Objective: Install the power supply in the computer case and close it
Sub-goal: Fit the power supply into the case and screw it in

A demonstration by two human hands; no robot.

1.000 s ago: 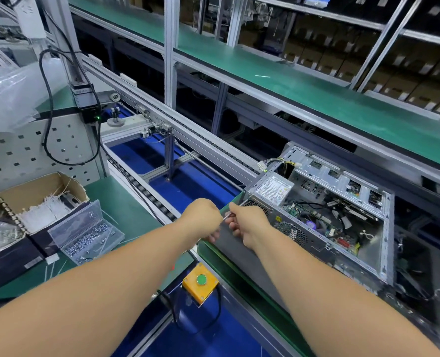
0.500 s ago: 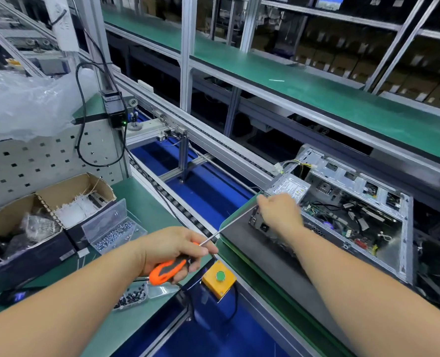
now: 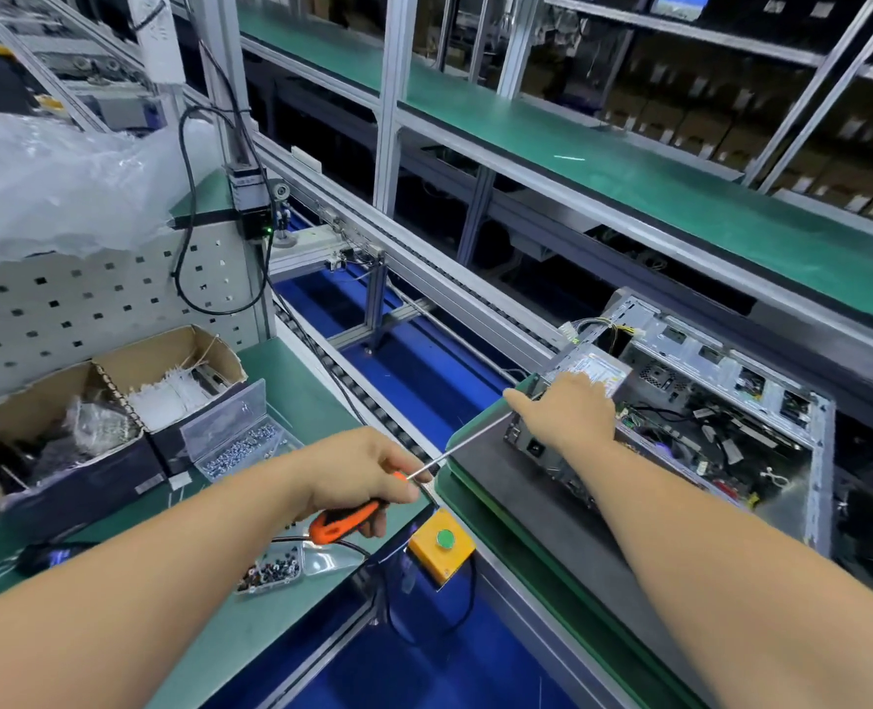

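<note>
- PSU (image 3: 595, 370), a grey metal box with a white label, sits in the near-left corner of the open case (image 3: 731, 401), under the right hand (image 3: 570, 417).
- Blue gap lies open between both hands.
- Right hand rests on the PSU; its fingers are hidden, so grip unclear.
- Left hand (image 3: 358, 473) grips the screwdriver (image 3: 345, 521) by its orange handle; the thin steel shaft reaches toward the right hand.

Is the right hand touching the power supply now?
Touching. The head view shows the right hand resting on the power supply, covering part of its label, with no gap visible.
</note>
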